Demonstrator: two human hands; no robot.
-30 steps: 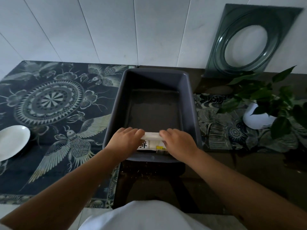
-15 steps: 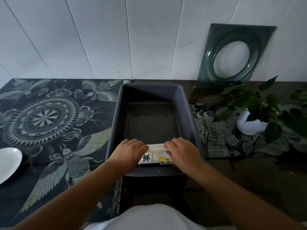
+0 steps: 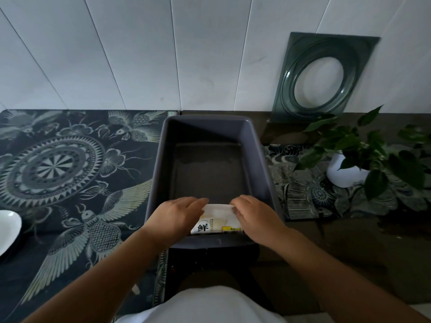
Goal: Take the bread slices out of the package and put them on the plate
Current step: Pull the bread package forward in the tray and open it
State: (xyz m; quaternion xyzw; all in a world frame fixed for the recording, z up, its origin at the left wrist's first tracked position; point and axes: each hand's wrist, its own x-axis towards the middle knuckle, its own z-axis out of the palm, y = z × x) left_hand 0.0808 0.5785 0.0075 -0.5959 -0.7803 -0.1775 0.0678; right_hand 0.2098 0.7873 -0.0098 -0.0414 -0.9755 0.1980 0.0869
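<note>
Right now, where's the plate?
In the head view, the white plate sits at the far left edge on the patterned cloth, well left of the grey bin.

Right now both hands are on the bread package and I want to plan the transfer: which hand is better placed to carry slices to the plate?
Left, probably. The plate lies at the far left edge, on the left hand's side; the right hand would have to cross over the package.

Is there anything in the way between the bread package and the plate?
The bin's left wall stands between the bread package and the plate; beyond it, only bare patterned cloth shows.
</note>
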